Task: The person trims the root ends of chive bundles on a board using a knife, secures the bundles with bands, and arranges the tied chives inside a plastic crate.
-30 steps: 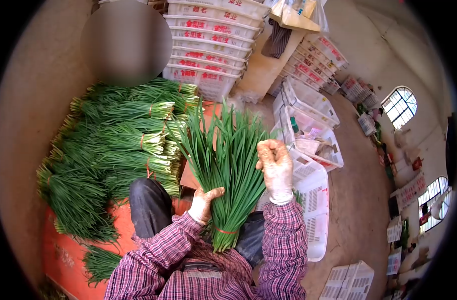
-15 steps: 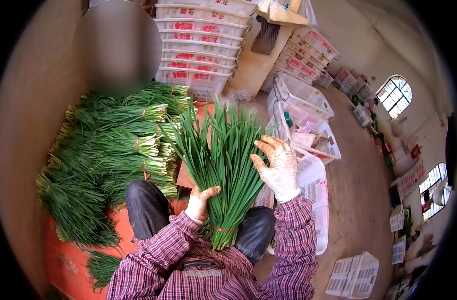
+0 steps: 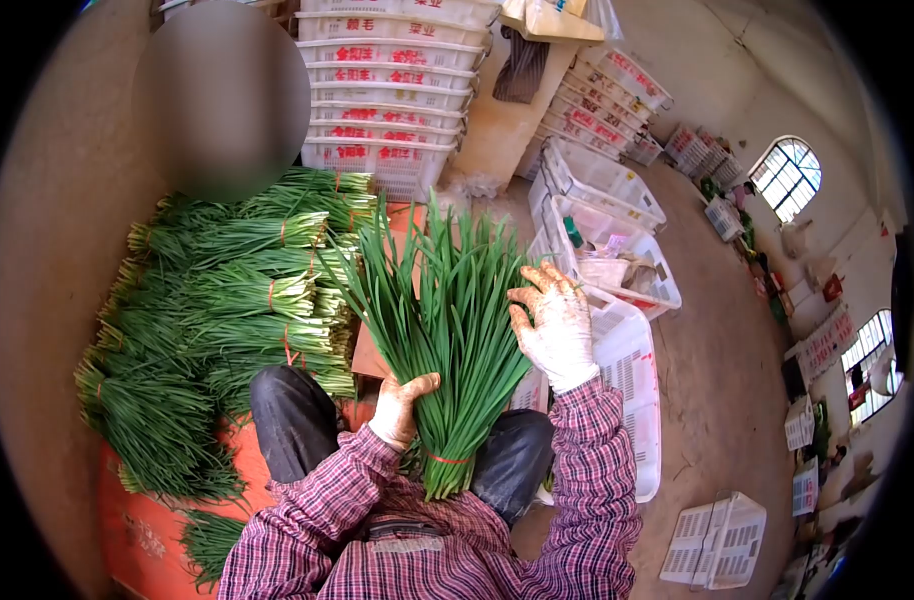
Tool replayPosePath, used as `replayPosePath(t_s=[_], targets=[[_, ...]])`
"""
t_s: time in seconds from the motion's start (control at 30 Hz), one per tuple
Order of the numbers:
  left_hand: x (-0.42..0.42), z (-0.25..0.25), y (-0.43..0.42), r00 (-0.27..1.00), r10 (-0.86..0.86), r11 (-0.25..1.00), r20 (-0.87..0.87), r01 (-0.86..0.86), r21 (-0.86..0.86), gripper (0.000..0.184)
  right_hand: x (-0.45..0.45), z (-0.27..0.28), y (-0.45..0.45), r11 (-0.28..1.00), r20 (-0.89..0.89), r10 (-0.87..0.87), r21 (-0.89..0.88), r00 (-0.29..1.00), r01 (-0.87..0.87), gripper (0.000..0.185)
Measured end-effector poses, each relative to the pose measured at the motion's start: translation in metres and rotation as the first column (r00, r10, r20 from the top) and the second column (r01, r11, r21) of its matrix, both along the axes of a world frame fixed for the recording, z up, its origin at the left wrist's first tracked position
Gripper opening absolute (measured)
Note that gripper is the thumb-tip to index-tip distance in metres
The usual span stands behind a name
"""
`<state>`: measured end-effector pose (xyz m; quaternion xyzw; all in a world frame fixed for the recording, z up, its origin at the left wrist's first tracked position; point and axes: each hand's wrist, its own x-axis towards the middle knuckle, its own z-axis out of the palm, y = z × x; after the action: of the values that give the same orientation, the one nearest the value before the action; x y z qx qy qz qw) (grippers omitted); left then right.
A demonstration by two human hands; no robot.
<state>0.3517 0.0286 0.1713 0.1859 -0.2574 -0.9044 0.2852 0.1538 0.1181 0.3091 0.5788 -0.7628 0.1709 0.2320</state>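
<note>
A bunch of green garlic chives (image 3: 462, 360) stands in my lap, leaves fanned upward, with a red band (image 3: 447, 459) round its lower end. My gloved left hand (image 3: 401, 408) is closed on the bunch's left side, thumb across the leaves. At the right edge of the leaves, my gloved right hand (image 3: 555, 325) is raised with curved fingers and the thumb apart. It is beside the leaf tips, and I cannot tell whether it touches them. The gloves look stained at the fingers.
Banded chive bunches (image 3: 247, 300) are piled on an orange sheet (image 3: 157, 540) at left. Stacked white crates (image 3: 382, 150) stand behind. Open crates (image 3: 627, 370) line my right side, one holding small items. Another crate (image 3: 715, 540) sits on the floor at lower right.
My right hand has shifted slightly, its fingers a little more bent beside the leaves. The left hand keeps its hold on the bunch. The camera view has moved a little.
</note>
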Motion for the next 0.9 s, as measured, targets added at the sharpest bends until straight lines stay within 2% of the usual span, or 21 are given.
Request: replayPosePath(t_s=[0.37, 0.57, 0.6, 0.63, 0.67, 0.7, 0.77, 0.83, 0.9], targets=[[-0.003, -0.018, -0.002, 1.000, -0.018, 1.000, 0.015, 0.018, 0.010, 0.027, 0.000, -0.004, -0.003, 0.999, 0.033, -0.002, -0.034, 0.999, 0.003, 0.016], [-0.003, -0.015, -0.003, 1.000, -0.021, 0.999, 0.019, 0.021, 0.029, 0.026, -0.001, -0.002, -0.003, 0.999, -0.009, 0.034, -0.007, 0.999, -0.034, 0.010], [-0.003, -0.017, -0.003, 1.000, -0.020, 0.999, 0.020, 0.019, 0.025, 0.026, -0.003, -0.006, -0.003, 0.989, 0.331, 0.091, -0.141, 0.939, -0.046, 0.010], [-0.004, -0.018, -0.004, 1.000, -0.016, 1.000, 0.020, 0.016, 0.023, 0.026, -0.001, -0.003, -0.005, 0.964, 0.620, 0.181, -0.266, 0.763, -0.013, 0.010], [-0.003, -0.019, -0.003, 1.000, -0.013, 1.000, 0.022, 0.012, 0.026, 0.026, 0.001, 0.000, -0.005, 0.897, 0.783, 0.321, -0.432, 0.533, 0.095, 0.011], [-0.003, -0.020, -0.003, 1.000, -0.016, 0.999, 0.013, 0.016, 0.034, 0.027, 0.003, 0.008, -0.003, 0.889, 0.751, 0.287, -0.440, 0.595, 0.126, 0.011], [-0.004, -0.019, -0.005, 1.000, -0.021, 0.999, 0.002, 0.021, 0.038, 0.027, 0.015, 0.014, -0.005, 0.929, 0.413, 0.246, -0.360, 0.877, -0.091, 0.011], [-0.004, -0.018, -0.004, 0.999, -0.040, 0.998, 0.002, 0.040, 0.037, 0.030, 0.035, 0.019, -0.010, 0.970, 0.216, 0.201, -0.180, 0.956, -0.163, 0.021], [-0.003, -0.013, -0.001, 0.999, -0.049, 0.998, 0.001, 0.049, 0.043, 0.032, 0.046, 0.016, -0.017, 0.978, 0.166, 0.191, -0.114, 0.968, -0.173, 0.023]])
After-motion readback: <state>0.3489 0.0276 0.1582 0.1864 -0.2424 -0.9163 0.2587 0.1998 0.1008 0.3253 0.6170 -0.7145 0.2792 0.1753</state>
